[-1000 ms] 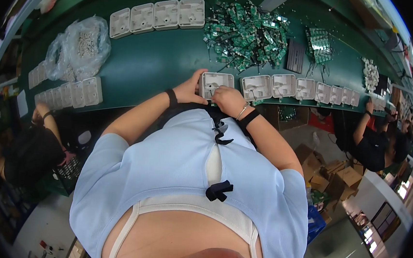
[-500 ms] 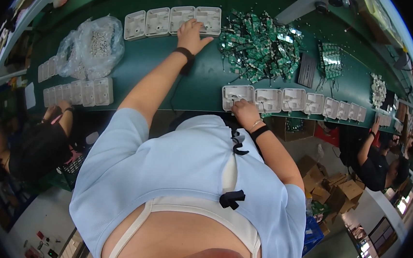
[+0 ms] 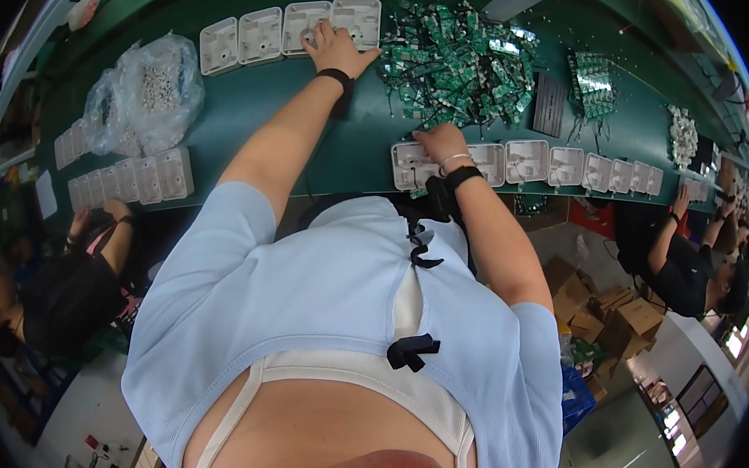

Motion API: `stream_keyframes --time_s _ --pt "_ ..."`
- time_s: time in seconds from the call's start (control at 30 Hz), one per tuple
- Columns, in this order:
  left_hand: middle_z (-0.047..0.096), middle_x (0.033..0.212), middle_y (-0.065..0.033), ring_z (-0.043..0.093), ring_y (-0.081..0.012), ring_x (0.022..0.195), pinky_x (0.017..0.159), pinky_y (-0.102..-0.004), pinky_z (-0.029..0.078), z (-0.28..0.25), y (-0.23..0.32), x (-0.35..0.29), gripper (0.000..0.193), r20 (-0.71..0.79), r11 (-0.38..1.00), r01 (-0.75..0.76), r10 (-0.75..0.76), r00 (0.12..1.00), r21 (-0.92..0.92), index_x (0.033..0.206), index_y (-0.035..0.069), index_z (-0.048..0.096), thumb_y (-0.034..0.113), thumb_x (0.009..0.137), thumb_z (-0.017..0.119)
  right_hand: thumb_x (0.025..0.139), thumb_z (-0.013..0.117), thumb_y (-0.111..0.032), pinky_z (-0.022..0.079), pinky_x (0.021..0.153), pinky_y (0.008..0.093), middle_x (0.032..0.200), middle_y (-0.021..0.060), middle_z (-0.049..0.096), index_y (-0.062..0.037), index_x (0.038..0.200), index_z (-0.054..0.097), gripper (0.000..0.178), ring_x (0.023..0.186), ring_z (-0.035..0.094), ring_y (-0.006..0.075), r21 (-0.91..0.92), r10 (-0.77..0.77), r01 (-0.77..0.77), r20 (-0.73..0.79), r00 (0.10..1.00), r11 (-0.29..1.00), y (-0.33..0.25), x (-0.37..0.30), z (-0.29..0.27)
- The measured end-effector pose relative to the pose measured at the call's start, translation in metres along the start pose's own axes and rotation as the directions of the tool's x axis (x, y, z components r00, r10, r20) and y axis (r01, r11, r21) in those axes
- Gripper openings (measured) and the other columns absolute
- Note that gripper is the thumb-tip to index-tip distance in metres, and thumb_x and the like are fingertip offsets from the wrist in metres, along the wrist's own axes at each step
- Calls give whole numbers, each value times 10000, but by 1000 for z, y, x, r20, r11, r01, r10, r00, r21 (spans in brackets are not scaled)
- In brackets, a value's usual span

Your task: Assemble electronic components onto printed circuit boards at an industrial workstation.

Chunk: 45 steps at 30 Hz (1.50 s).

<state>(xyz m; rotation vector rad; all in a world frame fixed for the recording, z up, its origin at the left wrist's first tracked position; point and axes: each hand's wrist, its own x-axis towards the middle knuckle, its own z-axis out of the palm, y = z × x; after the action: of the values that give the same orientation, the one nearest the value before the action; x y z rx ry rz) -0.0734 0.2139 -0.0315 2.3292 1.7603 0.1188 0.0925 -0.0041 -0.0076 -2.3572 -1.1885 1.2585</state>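
Four open white plastic cases stand side by side at the back of the bench. My left hand (image 3: pixel 339 53) reaches over the two right-hand ones, its fingers over the third case (image 3: pixel 300 19) and its thumb out beside the fourth case (image 3: pixel 356 20). The fingers are spread and I see nothing held in them. At the bench's front edge, my right hand (image 3: pixel 443 143) is over the first white case (image 3: pixel 406 171) of a long row. Its fingers are pinched together at that case's far rim; what they hold, if anything, is hidden.
A heap of green circuit boards (image 3: pixel 458 69) with wires lies beyond the front row. A dark grey block (image 3: pixel 549 105) and more boards (image 3: pixel 594 86) lie right of it. A clear bag of small white parts (image 3: pixel 159 85) is at left. Co-workers sit on both sides.
My right hand has risen from inside the first front case to its far rim, fingers now pointing left. My left hand stays over the back cases. The whole view has shifted slightly.
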Motion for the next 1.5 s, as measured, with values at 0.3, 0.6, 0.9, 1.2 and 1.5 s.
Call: stream_keyframes --time_s 0.3,0.6,0.9,1.2,1.5 --pt "359 1583 -189 209 -379 1511 1153 -717 87 -3 -14 -32 619 -72 997 -81 80 994 -16 1105 68 748 575 750 758 937 692 -257 434 412 288 682 39 702 -15 781 705 288 448 552 128 306 402 -504 341 850 808 5 72 24" --pt "365 1563 -214 253 -420 1484 1135 -732 121 -5 -44 -90 581 -245 965 -203 159 956 -167 1063 60 706 512 707 788 988 687 -226 466 508 208 858 11 710 -62 943 693 171 645 621 76 761 -15 -497 553 833 418 9 42 -11" --pt "334 1564 -261 370 -462 1405 1145 -593 286 -6 -87 -168 571 -163 922 -266 228 960 -282 1139 24 640 371 729 833 1019 609 -90 592 716 230 1038 68 700 -13 1085 643 107 884 690 132 968 -43 -241 245 969 72 -12 -18 -48" --pt "379 1506 -301 450 -483 1319 1089 -501 420 4 -84 -181 641 -154 888 -134 72 985 -439 1173 20 605 300 673 891 998 617 -33 607 868 283 1141 128 687 11 1133 635 143 1061 699 221 1000 -340 4 4 940 24 -12 -34 -79" --pt "444 1455 -219 492 -394 1312 1110 -442 410 -80 -22 -190 875 -318 673 -291 87 944 -680 1363 26 484 221 621 904 944 648 53 587 856 287 1120 127 703 34 1050 685 114 1012 708 222 826 -446 473 -314 838 306 -58 -90 -113"
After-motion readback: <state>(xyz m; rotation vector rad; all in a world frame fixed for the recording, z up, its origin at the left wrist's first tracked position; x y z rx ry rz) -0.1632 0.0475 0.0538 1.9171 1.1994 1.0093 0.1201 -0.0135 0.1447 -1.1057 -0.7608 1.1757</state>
